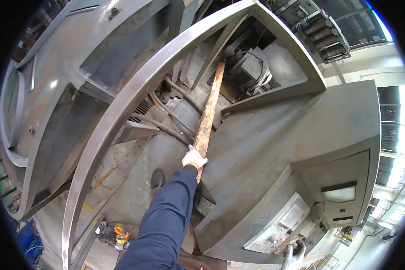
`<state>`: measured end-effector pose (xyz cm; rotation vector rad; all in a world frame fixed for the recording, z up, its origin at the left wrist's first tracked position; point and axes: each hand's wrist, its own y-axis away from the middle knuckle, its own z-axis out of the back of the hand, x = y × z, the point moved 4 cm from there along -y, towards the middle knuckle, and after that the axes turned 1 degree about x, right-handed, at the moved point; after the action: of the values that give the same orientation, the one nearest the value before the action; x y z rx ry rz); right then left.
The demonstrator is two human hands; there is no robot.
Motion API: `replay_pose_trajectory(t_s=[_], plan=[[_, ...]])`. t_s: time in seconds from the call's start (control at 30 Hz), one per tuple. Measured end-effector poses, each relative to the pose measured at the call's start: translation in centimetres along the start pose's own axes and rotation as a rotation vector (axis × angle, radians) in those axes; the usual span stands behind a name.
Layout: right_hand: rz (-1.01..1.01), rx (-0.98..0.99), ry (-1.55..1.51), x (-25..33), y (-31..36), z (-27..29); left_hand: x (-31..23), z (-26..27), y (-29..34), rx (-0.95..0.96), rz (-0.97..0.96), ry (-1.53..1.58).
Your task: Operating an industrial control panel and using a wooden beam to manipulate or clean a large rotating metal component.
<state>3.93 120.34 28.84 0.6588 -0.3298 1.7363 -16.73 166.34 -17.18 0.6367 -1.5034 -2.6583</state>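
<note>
My left hand (194,158), in a white glove with an orange cuff, is closed around the near part of a long, worn wooden plank (210,108). The plank slants away from me, its far end among cables and machinery inside a grey metal frame (117,112). At the lower right, my right hand (294,256) wears a soiled glove. Its fingers are curled beside a control panel (279,225) with knobs and buttons, set in a grey sheet-metal cabinet (256,135). Whatever those fingers hold, if anything, is too unclear to name.
Grey cables (175,112) run across the machine base near the plank. A black shoe (157,178) stands on the floor left of my arm. Orange and yellow items (120,235) lie at the lower left. A large curved metal housing (54,103) fills the left side.
</note>
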Motion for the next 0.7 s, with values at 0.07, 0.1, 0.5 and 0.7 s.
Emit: replay_pose_trajectory(t_s=[0.07,0.1,0.5,0.7], plan=[[-0.083,0.06,0.014,0.1,0.2,0.9,0.5,1.2,1.6,-0.011,-0.058,-0.007],[-0.118,0.101,0.018,-0.1,0.0,1.3,0.6,2.3,3.2,-0.014,-0.082,0.014],[-0.009,0.972,-0.413,22.3,9.8,-5.3,17.0,21.1,61.9,0.141,-0.18,0.346],[-0.919,1.645,-0.907,17.8,24.2,-25.4,22.4,20.2,85.3,0.044,-0.128,0.113]])
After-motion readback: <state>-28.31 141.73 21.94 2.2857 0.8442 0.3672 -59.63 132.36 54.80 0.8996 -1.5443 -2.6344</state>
